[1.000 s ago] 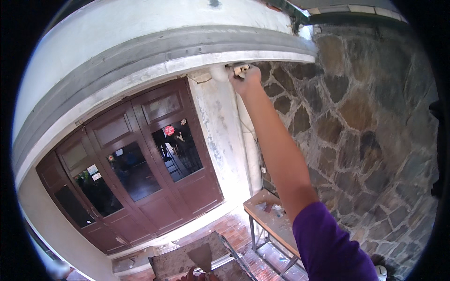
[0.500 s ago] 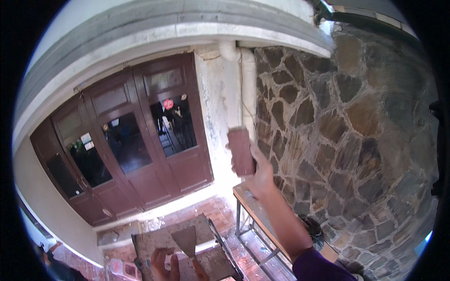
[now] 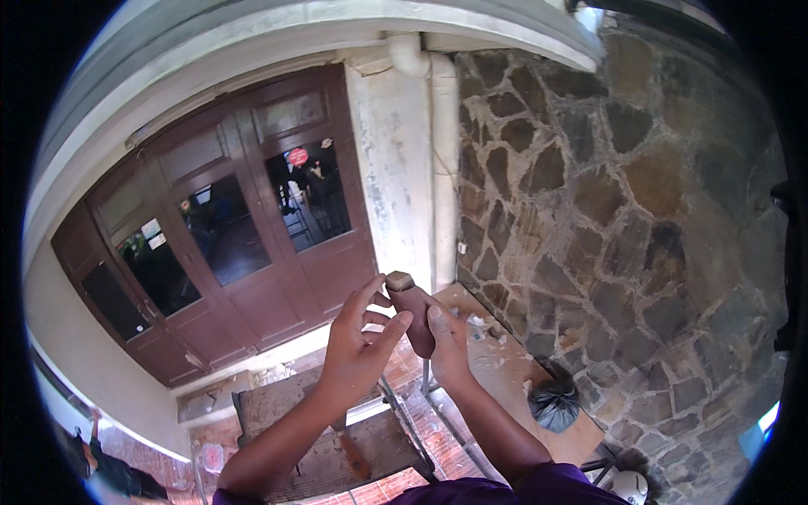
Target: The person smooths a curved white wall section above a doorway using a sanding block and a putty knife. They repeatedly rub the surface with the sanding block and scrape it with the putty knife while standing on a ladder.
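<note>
While the dark brown double door point(image 3: 227, 244) fills the far left, the left hand point(image 3: 358, 345) is raised in the middle, fingers loosely spread, its fingertips touching a reddish-brown brick-like block point(image 3: 412, 313). The right hand point(image 3: 446, 341), just beside it, grips that block from the right and holds it upright in front of the white pillar point(image 3: 396, 177). Below the hands sits a wooden platform point(image 3: 337, 438); to the right a workbench point(image 3: 513, 379) carries a black bag point(image 3: 554, 402), against the stone wall point(image 3: 623, 210).
</note>
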`<action>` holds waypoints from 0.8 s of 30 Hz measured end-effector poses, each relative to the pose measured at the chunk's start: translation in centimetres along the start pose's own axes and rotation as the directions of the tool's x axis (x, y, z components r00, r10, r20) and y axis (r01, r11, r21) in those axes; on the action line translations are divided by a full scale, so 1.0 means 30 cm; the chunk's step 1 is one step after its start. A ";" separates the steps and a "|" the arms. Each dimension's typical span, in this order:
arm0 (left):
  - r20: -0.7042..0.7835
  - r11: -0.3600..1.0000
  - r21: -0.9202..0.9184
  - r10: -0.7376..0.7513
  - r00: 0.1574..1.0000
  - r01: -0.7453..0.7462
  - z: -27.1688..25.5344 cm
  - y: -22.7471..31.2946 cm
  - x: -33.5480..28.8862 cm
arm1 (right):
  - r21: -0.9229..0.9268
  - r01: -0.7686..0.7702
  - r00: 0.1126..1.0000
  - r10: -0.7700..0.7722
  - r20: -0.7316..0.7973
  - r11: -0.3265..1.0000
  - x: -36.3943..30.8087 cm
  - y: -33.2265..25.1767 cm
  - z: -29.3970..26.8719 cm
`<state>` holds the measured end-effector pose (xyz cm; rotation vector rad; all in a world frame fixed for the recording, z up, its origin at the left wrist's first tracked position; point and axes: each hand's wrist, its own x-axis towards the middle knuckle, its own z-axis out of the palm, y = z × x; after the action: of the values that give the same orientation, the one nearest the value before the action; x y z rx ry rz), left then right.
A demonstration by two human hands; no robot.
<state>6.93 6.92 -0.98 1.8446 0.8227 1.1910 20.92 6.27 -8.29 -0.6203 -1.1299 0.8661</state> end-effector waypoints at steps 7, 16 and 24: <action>-0.024 0.994 -0.037 0.106 0.994 -0.107 0.095 -0.056 0.068 | 0.052 0.084 0.996 -0.085 0.023 0.995 0.014 -0.011 -0.050; -0.089 0.988 -0.099 0.110 0.990 -0.118 0.088 -0.094 0.094 | -0.243 0.162 0.982 -0.133 0.134 0.956 0.003 -0.019 -0.063; 0.078 0.992 0.116 0.049 0.996 -0.057 -0.015 -0.147 0.145 | -0.270 0.061 0.982 -0.009 0.191 0.961 0.042 0.015 -0.102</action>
<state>7.58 12.82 -2.81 2.0064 0.8218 1.1189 23.91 7.57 -8.99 -0.7550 -1.4444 0.7538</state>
